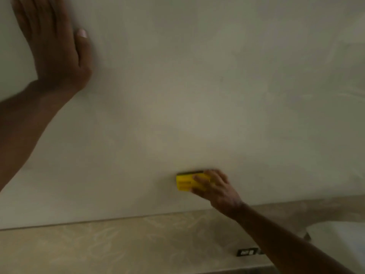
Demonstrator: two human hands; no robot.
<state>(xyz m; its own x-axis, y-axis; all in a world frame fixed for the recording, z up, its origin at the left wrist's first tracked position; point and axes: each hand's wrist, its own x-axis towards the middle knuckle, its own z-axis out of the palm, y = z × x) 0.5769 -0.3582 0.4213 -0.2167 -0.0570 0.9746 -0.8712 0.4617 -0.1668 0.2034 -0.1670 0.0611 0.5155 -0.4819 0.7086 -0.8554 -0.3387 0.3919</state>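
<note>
A yellow sanding block [184, 182] with a dark pad on its far face lies against the pale plastered surface [197, 105], low and right of centre. My right hand [214, 187] grips the block's right half, fingers curled over it. My left hand [57, 46] rests flat on the same surface at the upper left, fingers straight, thumb out to the right. The fingertips of my left hand run out of the frame at the top.
Below the pale surface runs a beige marbled wall band [138, 244]. A dark switch or socket plate [247, 252] sits in that band near my right forearm. A white shape [339, 240] shows at the lower right edge.
</note>
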